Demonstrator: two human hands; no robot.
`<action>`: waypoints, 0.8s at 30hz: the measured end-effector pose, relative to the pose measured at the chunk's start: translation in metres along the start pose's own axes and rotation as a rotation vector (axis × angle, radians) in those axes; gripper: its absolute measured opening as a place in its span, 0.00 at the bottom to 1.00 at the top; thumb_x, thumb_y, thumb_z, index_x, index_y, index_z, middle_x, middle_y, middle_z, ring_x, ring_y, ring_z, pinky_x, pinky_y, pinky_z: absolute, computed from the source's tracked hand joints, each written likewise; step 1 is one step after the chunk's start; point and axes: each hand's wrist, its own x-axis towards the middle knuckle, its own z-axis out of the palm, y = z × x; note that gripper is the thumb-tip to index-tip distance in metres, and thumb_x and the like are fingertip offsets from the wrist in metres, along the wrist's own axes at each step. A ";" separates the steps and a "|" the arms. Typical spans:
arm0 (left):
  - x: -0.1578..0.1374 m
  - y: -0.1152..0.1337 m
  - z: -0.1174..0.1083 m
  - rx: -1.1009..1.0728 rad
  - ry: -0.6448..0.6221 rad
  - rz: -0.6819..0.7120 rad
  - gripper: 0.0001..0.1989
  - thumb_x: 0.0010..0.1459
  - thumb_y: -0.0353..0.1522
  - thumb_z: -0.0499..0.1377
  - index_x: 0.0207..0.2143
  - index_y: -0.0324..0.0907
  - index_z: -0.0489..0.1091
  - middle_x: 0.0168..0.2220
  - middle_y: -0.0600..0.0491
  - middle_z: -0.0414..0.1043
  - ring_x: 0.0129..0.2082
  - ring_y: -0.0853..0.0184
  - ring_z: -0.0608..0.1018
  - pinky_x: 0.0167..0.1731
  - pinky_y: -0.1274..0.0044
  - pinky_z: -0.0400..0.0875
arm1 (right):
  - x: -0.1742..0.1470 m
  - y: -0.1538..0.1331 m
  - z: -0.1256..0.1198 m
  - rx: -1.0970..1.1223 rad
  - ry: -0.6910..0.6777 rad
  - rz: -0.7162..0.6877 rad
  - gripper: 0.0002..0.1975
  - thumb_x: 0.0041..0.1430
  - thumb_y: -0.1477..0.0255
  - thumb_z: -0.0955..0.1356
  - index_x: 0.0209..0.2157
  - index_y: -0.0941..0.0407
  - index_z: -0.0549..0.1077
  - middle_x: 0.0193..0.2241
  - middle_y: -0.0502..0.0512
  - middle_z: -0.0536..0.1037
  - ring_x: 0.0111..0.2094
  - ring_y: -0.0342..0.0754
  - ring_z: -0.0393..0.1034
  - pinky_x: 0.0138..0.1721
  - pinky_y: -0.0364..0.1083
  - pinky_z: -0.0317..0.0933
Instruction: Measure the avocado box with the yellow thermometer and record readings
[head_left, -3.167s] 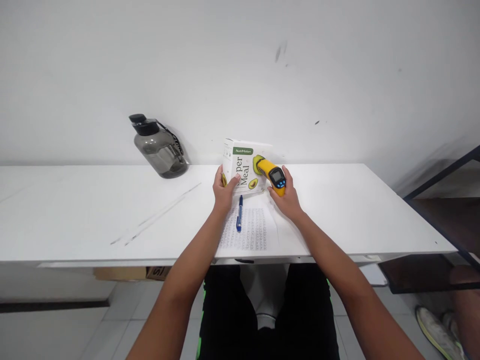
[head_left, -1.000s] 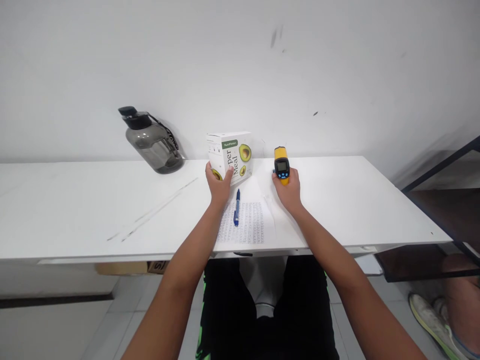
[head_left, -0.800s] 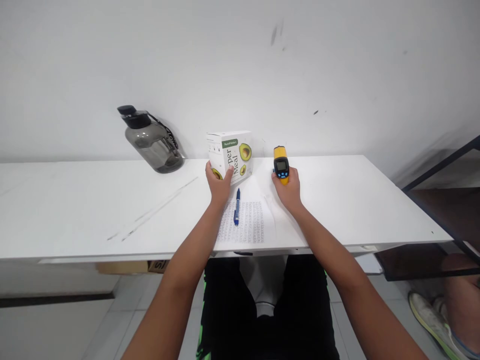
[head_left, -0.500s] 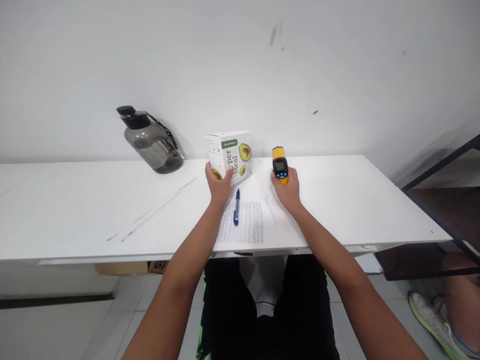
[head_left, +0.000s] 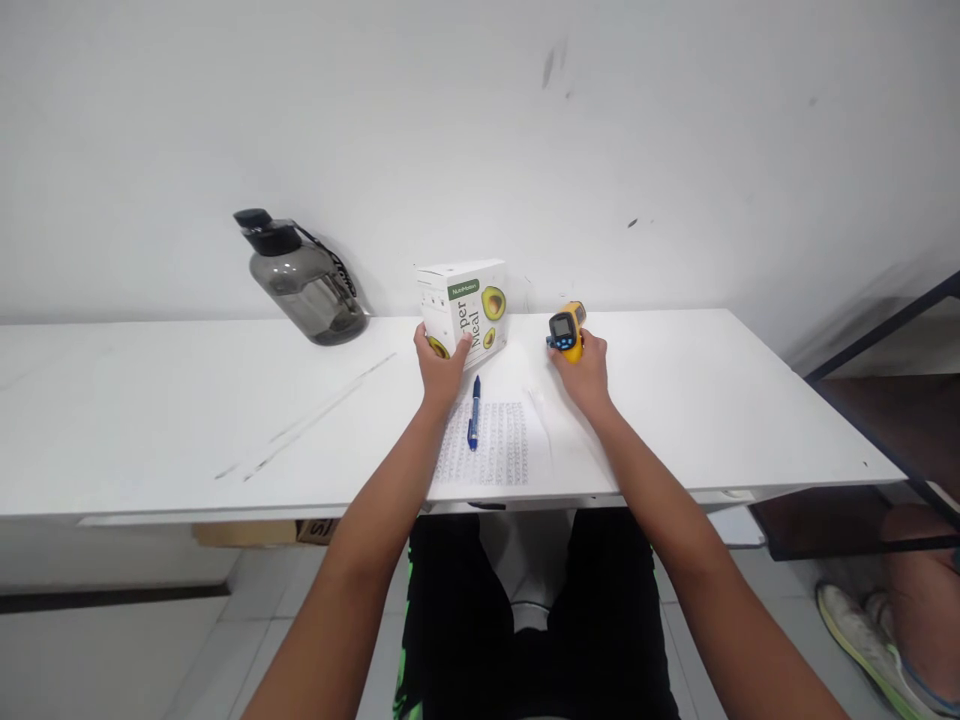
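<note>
A white box (head_left: pixel 457 300) printed with avocados and "NutriMotion" stands near the wall, its front turned a little toward the right. My left hand (head_left: pixel 442 372) is closed around the box's lower left part, thumb on the front face. To the right, my right hand (head_left: pixel 589 372) grips the handle of a yellow and black infrared thermometer (head_left: pixel 568 330); its small screen and blue buttons face me. Between my forearms lies a printed sheet of paper (head_left: pixel 510 450), with a blue pen (head_left: pixel 474 415) resting across its left part.
A grey transparent water bottle (head_left: pixel 307 285) with a black lid stands at the back left of the white table (head_left: pixel 187 420). A black metal frame (head_left: pixel 877 335) is beyond the right end. Below it show another person's leg and shoe (head_left: pixel 862 640).
My right hand has turned the thermometer, so its front end now points up and to the right. The left hand keeps its hold on the box, which has barely shifted.
</note>
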 end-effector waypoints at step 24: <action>0.005 -0.015 0.002 0.031 -0.056 0.049 0.45 0.50 0.40 0.74 0.64 0.47 0.55 0.64 0.41 0.64 0.66 0.51 0.70 0.66 0.57 0.67 | 0.023 0.018 -0.018 -0.736 -0.123 0.124 0.24 0.63 0.70 0.64 0.60 0.63 0.65 0.56 0.70 0.67 0.56 0.62 0.64 0.53 0.57 0.58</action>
